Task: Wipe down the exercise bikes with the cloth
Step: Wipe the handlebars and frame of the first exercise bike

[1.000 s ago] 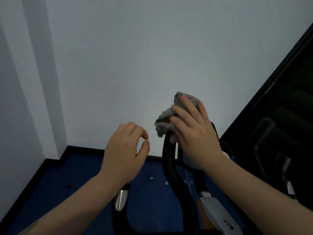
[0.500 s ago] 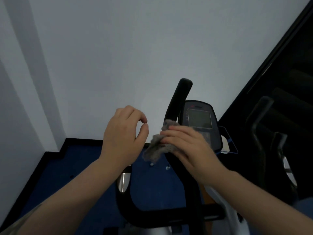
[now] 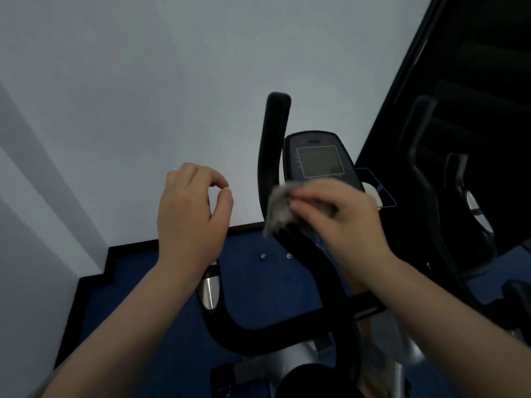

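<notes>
An exercise bike stands in front of me, with a black curved handlebar (image 3: 273, 145) rising up the middle and a dark console with a grey screen (image 3: 319, 161) behind it. My right hand (image 3: 342, 222) presses a crumpled grey cloth (image 3: 277, 209) against the upright handlebar, just below the console; hand and cloth are motion-blurred. My left hand (image 3: 192, 216) hovers to the left of the bar, fingers loosely curled with thumb and forefinger almost touching, holding nothing. It hides the top of the left handle, whose silver sensor (image 3: 211, 293) shows below my wrist.
A white wall (image 3: 172, 81) rises close behind the bike, above blue floor (image 3: 258, 282) edged with black skirting. A second black machine (image 3: 425, 173) stands to the right against a dark panel. The bike's silver frame (image 3: 290, 357) sits low in the middle.
My right hand slid the cloth down from the top of the upright handlebar to below the console, uncovering the bar's tip and the screen. The left hand stayed about where it was.
</notes>
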A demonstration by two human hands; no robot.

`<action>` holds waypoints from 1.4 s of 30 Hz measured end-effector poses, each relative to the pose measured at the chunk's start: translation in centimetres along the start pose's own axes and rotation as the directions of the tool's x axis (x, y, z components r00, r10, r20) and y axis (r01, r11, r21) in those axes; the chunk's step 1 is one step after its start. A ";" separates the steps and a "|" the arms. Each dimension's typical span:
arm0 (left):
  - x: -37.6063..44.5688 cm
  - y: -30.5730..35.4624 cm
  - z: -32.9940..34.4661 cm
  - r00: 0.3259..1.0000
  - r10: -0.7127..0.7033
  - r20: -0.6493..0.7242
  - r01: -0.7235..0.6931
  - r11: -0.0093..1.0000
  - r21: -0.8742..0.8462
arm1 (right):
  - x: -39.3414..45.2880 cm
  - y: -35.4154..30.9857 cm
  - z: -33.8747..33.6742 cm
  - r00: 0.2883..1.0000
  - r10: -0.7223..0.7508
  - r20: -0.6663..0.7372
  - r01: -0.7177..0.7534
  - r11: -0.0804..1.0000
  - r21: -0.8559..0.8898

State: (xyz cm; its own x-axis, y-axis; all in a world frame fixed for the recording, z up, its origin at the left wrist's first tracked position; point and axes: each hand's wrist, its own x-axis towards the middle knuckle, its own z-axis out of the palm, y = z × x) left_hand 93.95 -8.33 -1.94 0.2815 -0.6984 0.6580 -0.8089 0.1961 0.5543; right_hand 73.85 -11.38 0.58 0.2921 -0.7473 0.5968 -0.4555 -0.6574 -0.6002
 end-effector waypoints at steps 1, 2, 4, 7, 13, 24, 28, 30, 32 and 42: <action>0.0 0.0 0.0 1.000 -0.002 0.002 0.002 1.000 0.004 | 0.8 -0.6 1.0 1.000 0.016 -0.020 -0.016 1.000 0.005; 0.0 -0.1 0.0 1.000 -0.003 0.003 0.003 1.000 0.011 | 1.2 -1.2 2.1 0.999 0.035 -0.029 -0.035 0.999 -0.018; 0.0 0.0 -0.1 1.000 0.004 0.008 -0.004 1.000 0.015 | 0.1 -1.6 3.4 0.999 0.025 -0.032 -0.029 0.988 -0.149; 0.0 0.0 -0.1 1.000 0.006 0.008 -0.006 1.000 -0.011 | -3.5 -1.0 0.3 0.998 -0.025 0.057 0.037 0.973 -0.229; 0.0 0.0 -0.1 1.000 0.012 -0.004 -0.012 1.000 0.006 | -0.1 -1.1 -1.1 0.974 -0.008 0.225 0.045 0.986 -0.158; -0.2 0.1 -0.2 1.000 -0.008 -0.013 0.008 1.000 0.023 | -9.1 1.3 -4.8 0.981 -0.034 0.190 0.073 0.976 -0.204; -0.2 0.0 -0.7 0.999 0.019 0.045 -0.019 1.000 -0.011 | -12.4 -0.8 -2.1 0.981 0.180 -0.071 -0.188 0.972 -0.138; -0.3 -0.2 -1.2 0.996 0.038 0.086 -0.035 0.998 -0.045 | -15.9 -1.8 -3.0 0.987 0.155 -0.048 -0.161 0.965 -0.206; -0.2 -0.1 -1.9 0.992 0.042 0.122 -0.031 0.995 -0.090 | -17.8 -2.6 -4.7 0.987 0.163 0.007 -0.157 0.958 -0.240; -5.7 5.5 -2.1 0.634 0.506 0.585 -0.333 0.861 -0.384 | -18.5 -5.4 -4.0 0.834 0.539 -0.117 -0.549 0.832 -0.085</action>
State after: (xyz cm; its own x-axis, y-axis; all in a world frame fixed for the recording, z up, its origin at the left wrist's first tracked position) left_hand 88.96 -1.77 -1.55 -0.5322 -0.7465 0.3995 -0.5926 0.6654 0.4540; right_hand 67.46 6.39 -5.12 -0.1000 -0.9664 0.2368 -0.6106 -0.1283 -0.7815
